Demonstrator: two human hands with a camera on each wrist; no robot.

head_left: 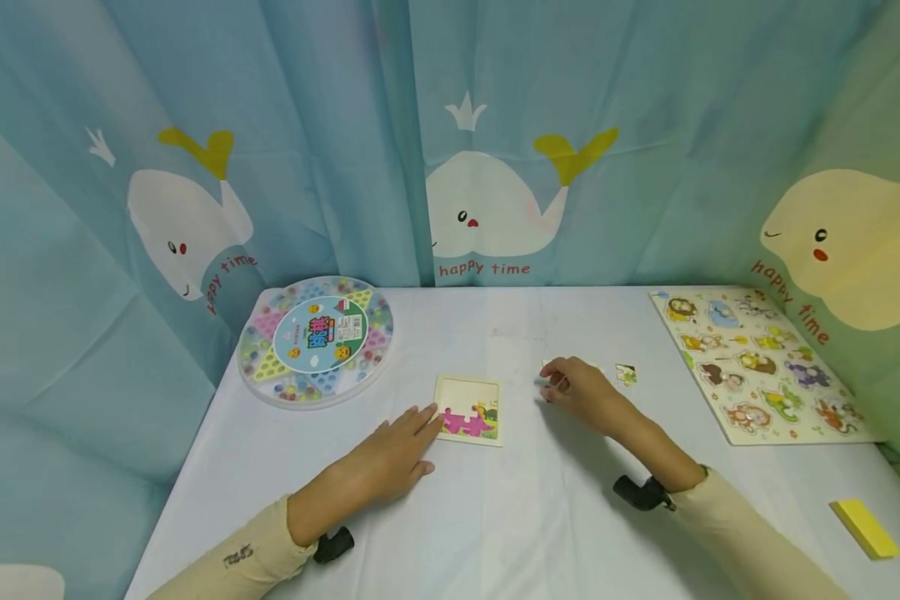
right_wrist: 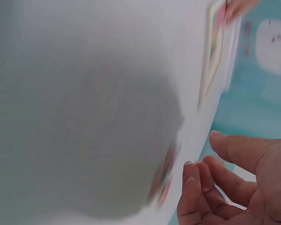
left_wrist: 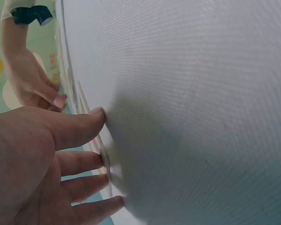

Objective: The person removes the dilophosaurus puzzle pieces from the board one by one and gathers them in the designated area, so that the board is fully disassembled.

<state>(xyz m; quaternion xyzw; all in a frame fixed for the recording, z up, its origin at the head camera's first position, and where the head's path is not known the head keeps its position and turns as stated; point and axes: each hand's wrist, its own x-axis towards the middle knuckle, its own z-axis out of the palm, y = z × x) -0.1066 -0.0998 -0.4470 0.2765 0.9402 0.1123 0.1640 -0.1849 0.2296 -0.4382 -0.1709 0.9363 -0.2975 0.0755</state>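
Note:
A small square wooden puzzle tray (head_left: 468, 390) lies in the middle of the table, with joined pink dinosaur puzzle pieces (head_left: 467, 423) along its lower part. My left hand (head_left: 388, 457) has its fingers spread, the fingertips at the tray's left edge. To the right of the tray, my right hand (head_left: 587, 395) hovers low with bent fingers over loose puzzle pieces (right_wrist: 161, 178), which look blurred in the right wrist view. Thumb and fingers stand apart there, nothing showing between them. Another loose puzzle piece (head_left: 626, 374) lies just beyond that hand.
A round Chinese checkers box (head_left: 262, 392) with colored marbles stands at the back left. At the right lies an animal puzzle board (head_left: 727, 421). Nearer, a yellow block (head_left: 865, 528) sits by the right edge. A blue whale-print curtain (head_left: 330, 208) hangs behind the table.

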